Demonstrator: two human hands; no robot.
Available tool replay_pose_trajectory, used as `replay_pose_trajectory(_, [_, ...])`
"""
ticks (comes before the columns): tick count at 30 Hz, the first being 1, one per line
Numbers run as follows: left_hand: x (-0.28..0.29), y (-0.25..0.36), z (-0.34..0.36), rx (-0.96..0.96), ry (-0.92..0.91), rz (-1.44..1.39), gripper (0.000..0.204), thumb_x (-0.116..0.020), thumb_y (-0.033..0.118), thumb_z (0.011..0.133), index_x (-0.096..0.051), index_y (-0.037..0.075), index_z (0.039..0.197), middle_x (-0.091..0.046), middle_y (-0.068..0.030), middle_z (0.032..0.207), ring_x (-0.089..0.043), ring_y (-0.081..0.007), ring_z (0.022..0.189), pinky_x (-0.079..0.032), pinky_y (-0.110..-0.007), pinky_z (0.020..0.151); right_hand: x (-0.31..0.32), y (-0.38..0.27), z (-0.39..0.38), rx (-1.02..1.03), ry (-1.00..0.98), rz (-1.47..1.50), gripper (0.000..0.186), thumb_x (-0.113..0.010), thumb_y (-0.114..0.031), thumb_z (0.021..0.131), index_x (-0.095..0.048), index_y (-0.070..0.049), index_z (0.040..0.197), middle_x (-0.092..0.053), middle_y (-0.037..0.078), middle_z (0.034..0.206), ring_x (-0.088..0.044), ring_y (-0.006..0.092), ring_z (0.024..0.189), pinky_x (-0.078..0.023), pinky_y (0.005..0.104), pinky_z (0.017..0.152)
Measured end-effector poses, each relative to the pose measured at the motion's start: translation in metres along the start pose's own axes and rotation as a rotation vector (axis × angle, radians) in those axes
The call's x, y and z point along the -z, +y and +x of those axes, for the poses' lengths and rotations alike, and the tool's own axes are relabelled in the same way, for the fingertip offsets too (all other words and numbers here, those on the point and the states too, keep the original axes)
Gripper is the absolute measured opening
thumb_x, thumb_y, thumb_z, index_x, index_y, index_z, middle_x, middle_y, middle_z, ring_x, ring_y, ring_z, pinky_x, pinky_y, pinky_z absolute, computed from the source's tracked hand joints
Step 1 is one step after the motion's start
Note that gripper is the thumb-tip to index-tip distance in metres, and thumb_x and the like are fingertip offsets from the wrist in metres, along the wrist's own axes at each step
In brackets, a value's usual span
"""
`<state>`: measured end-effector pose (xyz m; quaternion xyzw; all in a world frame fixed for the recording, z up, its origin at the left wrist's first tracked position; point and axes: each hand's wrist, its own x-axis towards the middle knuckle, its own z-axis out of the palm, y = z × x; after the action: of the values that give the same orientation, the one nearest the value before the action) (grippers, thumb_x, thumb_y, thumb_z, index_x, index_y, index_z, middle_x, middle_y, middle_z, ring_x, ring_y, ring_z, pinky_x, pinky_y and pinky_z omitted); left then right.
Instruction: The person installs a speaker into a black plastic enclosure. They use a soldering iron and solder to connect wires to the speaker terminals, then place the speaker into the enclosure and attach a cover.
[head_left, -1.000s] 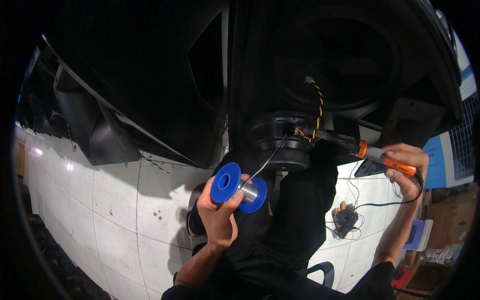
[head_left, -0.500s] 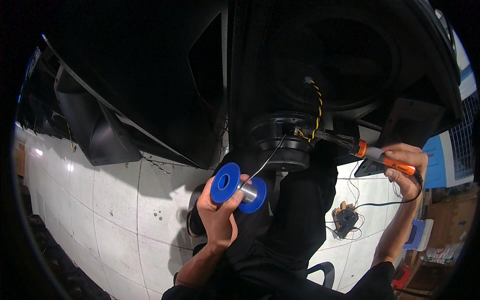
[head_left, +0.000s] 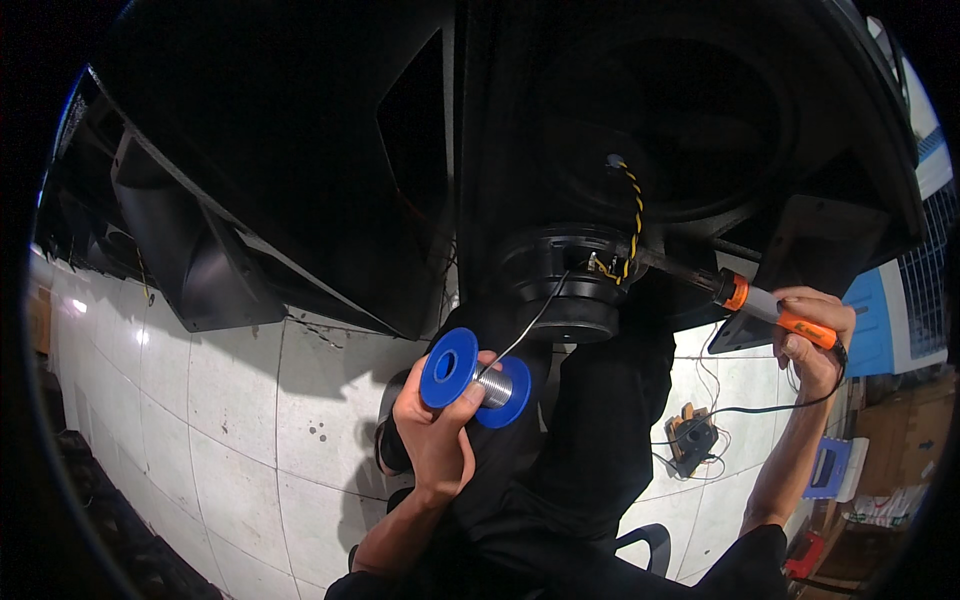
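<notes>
My left hand [head_left: 436,425] is closed round a blue spool of solder [head_left: 498,388]. From the spool a strand of solder wire [head_left: 532,322] runs up to the terminals [head_left: 597,264] of a black speaker driver [head_left: 565,280], which rests by my legs. A twisted yellow-and-black cable [head_left: 638,205] comes out of the dark cabinet [head_left: 680,100] and reaches the same terminals. My right hand [head_left: 815,335] grips the orange-and-grey handle of a soldering iron [head_left: 755,298]. The iron's shaft points left at the driver; its tip is dark, and whether it touches the terminals I cannot tell.
Another large black cabinet [head_left: 290,150] stands at the left, with an angled black horn [head_left: 190,240] beside it. On the tiled floor [head_left: 240,420] lies a small wired part [head_left: 692,438]. The iron's black cord [head_left: 760,408] trails below my right hand. Cardboard boxes [head_left: 905,430] stand at the far right.
The soldering iron has shifted slightly right, its shaft drawing away from the terminals. My left hand and the solder spool have hardly moved.
</notes>
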<state>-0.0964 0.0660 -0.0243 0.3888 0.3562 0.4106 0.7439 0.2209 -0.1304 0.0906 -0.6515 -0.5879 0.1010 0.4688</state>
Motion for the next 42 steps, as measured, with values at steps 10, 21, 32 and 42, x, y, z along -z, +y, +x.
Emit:
replay_pose_trajectory(10, [0.009, -0.002, -0.003, -0.007, -0.024, -0.074, 0.046, -0.067, 0.007, 0.080, -0.058, -0.010, 0.122, -0.070, -0.0190, 0.111, -0.070, -0.0250, 0.101, -0.051, -0.040, 0.101, 0.002, -0.009, -0.051, -0.038, 0.161, 0.090, 0.040, -0.079, -0.022, 0.081, -0.074, -0.001, 0.115, -0.072, 0.025, 0.102, -0.063, 0.0154, 0.049, -0.048, 0.0240, 0.043])
replay_pose_trajectory(21, [0.036, -0.004, -0.001, -0.078, 0.020, -0.060, 0.049, -0.068, 0.016, 0.088, -0.054, -0.011, 0.128, -0.067, -0.0210, 0.115, -0.067, -0.0280, 0.105, -0.050, -0.041, 0.102, 0.000, -0.055, -0.160, -0.020, 0.304, 0.076, 0.038, -0.072, -0.022, 0.090, -0.067, 0.002, 0.119, -0.070, 0.024, 0.090, -0.060, 0.0157, 0.048, -0.044, 0.0240, 0.039])
replay_pose_trajectory(32, [0.100, 0.003, 0.004, -0.201, 0.069, -0.056, 0.046, -0.063, 0.022, 0.099, -0.056, -0.010, 0.132, -0.062, -0.0217, 0.133, -0.060, -0.0283, 0.126, -0.045, -0.040, 0.115, -0.002, -0.034, -0.268, -0.662, 0.778, -0.047, 0.028, -0.069, -0.013, 0.090, -0.073, 0.008, 0.108, -0.069, 0.014, 0.076, -0.058, 0.0132, 0.052, -0.045, 0.0256, 0.043])
replay_pose_trajectory(42, [0.091, 0.005, 0.000, -0.229, 0.184, -0.044, 0.047, -0.063, 0.024, 0.100, -0.054, -0.008, 0.134, -0.057, -0.0243, 0.138, -0.055, -0.0287, 0.131, -0.036, -0.041, 0.120, -0.088, 0.035, -0.343, -1.166, 0.639, -0.578, 0.029, -0.068, -0.021, 0.095, -0.075, 0.004, 0.107, -0.067, 0.017, 0.066, -0.062, 0.0161, 0.055, -0.049, 0.0326, 0.055])
